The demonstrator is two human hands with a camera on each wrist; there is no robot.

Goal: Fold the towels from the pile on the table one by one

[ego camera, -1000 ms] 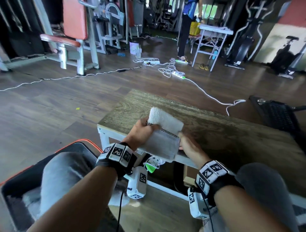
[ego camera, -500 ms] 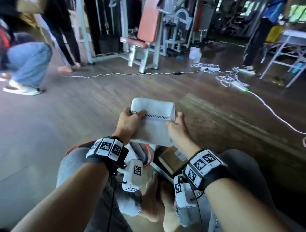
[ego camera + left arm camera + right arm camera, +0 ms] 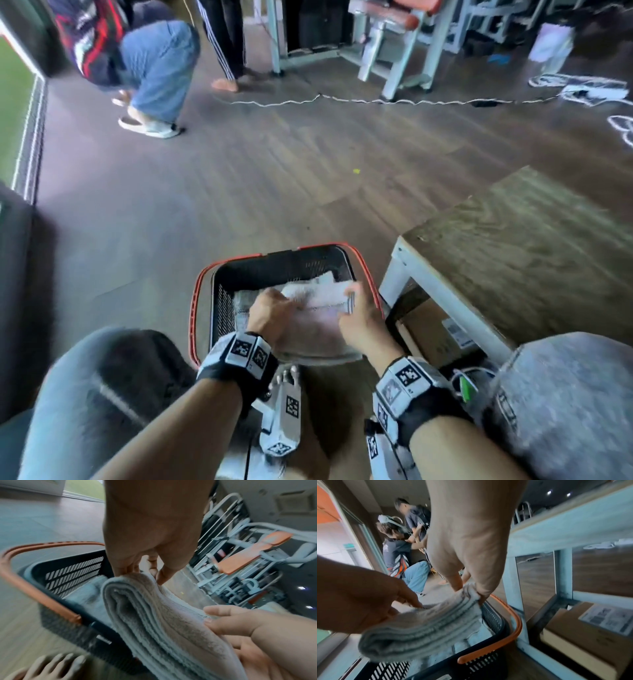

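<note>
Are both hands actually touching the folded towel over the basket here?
Touching. Left wrist view: left hand fingertips pinch the folded towel edge. Right wrist view: right hand pinches the other end above the basket.

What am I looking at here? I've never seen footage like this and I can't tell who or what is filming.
No machine: a person wears three cameras. The wide picture comes from the head, looking down at both forearms with their marker-covered wrist bands. The other two come from cameras strapped to each wrist, looking along the hand.

The left hand and right hand both grip one folded towel, a light grey bundle of several layers, one hand at each end. They hold it over a black basket with orange handles, standing on the floor with other towels already inside. Beside it to the right is a wooden table with a cardboard box beneath. Other people are in the background.
</note>
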